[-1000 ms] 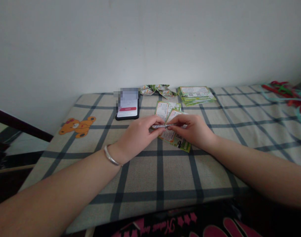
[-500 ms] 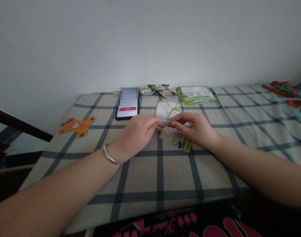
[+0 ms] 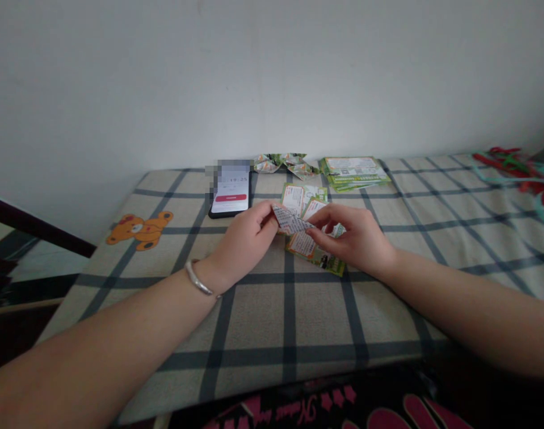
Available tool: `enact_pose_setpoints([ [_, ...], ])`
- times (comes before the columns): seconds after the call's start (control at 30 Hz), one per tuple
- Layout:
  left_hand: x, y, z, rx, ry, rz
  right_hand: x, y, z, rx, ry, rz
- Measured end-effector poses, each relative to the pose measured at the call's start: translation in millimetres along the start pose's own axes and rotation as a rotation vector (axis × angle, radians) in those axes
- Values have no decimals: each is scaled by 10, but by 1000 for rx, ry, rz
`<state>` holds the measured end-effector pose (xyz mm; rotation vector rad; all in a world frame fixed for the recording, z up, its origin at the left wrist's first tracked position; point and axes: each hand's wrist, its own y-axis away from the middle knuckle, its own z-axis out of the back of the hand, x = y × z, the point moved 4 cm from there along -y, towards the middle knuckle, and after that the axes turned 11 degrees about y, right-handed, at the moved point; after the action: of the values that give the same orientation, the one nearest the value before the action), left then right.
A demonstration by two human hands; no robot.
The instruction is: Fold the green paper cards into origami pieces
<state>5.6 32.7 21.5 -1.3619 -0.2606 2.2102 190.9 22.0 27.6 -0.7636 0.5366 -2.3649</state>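
Observation:
Between my two hands is a small folded paper (image 3: 291,220), printed and roughly triangular, tilted up above the table. My left hand (image 3: 249,233) pinches its left corner with thumb and fingers, a silver bangle on the wrist. The right corner sits between the thumb and fingertips of my right hand (image 3: 353,232). Underneath, green and white printed leaflets (image 3: 314,250) lie flat on the cloth, partly covered by my hands and the folded paper.
A phone (image 3: 230,193) with a lit screen lies behind my left hand. Folded paper pieces (image 3: 287,164) and a leaflet stack (image 3: 356,171) are along the wall. At left is a bear cutout (image 3: 140,229); at far right, red and teal ribbons (image 3: 517,170). A checked cloth (image 3: 254,333) covers the table.
The folded paper has tilted and now shows a larger triangular face. My left fingers have shifted slightly up and left, and my right fingertips have moved a little lower.

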Motion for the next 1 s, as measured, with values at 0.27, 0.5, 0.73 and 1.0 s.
enact_pose_setpoints([
  [0.27, -38, 39, -57, 55, 50, -31, -42, -26, -1, 10, 26, -157],
  [0.5, -6, -26, -44, 62, 103, -4, -19, -4, -42, 2, -96, 25],
  [0.73, 38, -34, -58, 75, 243, 63, 32, 8, -1, -26, -88, 215],
  [1.0, 35, 11, -102, 53, 297, 71, 108, 12, 28, -40, 135, 387],
])
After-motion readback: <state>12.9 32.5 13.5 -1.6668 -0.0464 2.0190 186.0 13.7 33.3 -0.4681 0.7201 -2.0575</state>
